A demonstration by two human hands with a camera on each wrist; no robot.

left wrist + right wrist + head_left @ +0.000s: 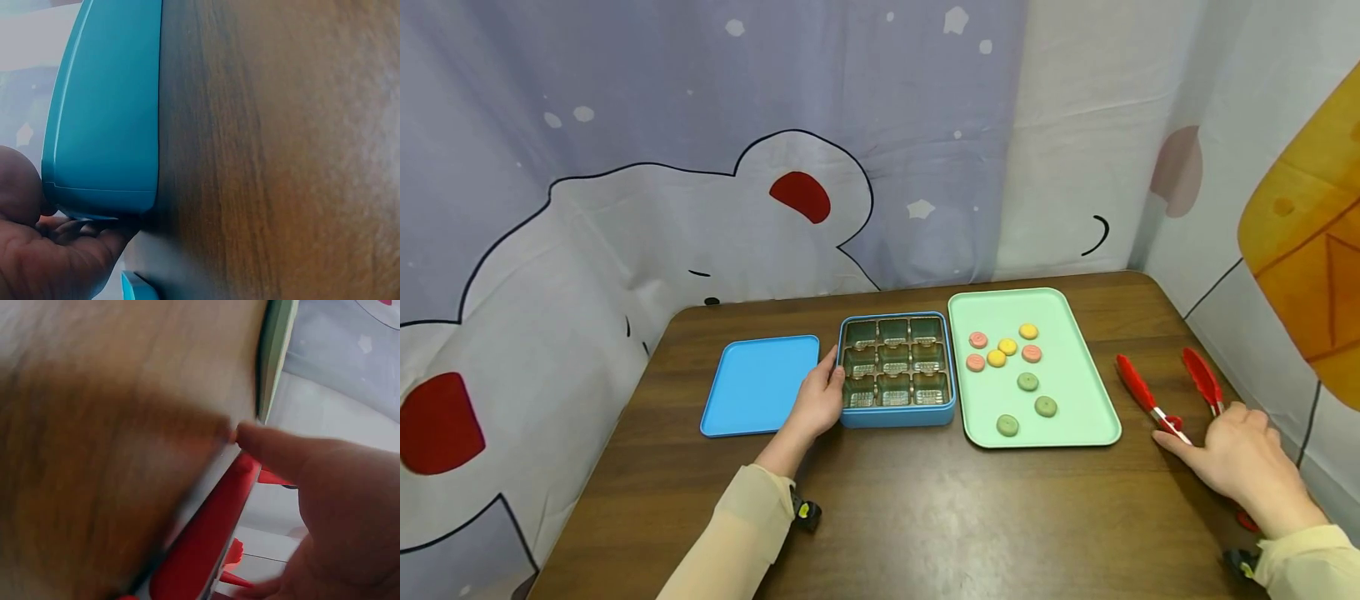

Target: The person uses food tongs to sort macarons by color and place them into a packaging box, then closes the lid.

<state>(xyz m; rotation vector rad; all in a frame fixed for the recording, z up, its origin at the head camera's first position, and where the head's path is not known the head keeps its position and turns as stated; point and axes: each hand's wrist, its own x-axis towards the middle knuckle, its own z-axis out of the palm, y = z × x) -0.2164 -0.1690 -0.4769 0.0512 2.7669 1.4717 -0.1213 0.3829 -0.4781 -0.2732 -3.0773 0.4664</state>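
Currently, left hand (pixel 817 398) pinches left edge of blue box (pixel 897 417), set on surface (pixel 925 517) beside green tray (pixel 1071 342). Right hand (pixel 1247 457), thumb spread wide from fingers, spans red tongs (pixel 1137 383).

The box (pixel 898 417) stands between lid (pixel 760 386) and tray (pixel 1078 417).

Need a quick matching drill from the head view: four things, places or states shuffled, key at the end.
1. blue lid
2. blue box
3. green tray
4. red tongs

A. partly under the right hand
B. bears small coloured discs
C. on the table, farthest left of the four
D. held at its side by the left hand

Pairs: 1-C, 2-D, 3-B, 4-A
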